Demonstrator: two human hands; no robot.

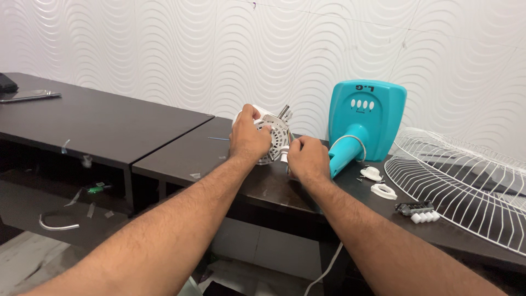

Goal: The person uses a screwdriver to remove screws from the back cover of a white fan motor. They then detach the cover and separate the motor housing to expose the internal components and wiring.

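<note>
**A:** What are the hands on, at the centre of the dark table?

**B:** The left hand (pixel 249 137) is clamped over the top and near side of a round white slotted plastic fan motor housing (pixel 274 137), fingers curled around its rim. The right hand (pixel 308 159) sits at the housing's four o'clock, fingers bent in against its lower edge; whether it pinches a part there cannot be told.

**A:** And the housing itself?

**B:** It stands on the dark brown wooden table (pixel 181 159), with a metal shaft (pixel 283 111) poking out at one o'clock.

**A:** What step does it look like?

**B:** Likely work on the motor casing of a dismantled fan. The next move would seem to call for a steady left-hand brace while the right works the lower edge.

**A:** Around it?

**B:** At three o'clock, a turquoise plastic fan base with white buttons (pixel 364 123). Further right lie small white plastic fittings (pixel 378 182) and a white wire fan guard (pixel 466 181).
</note>
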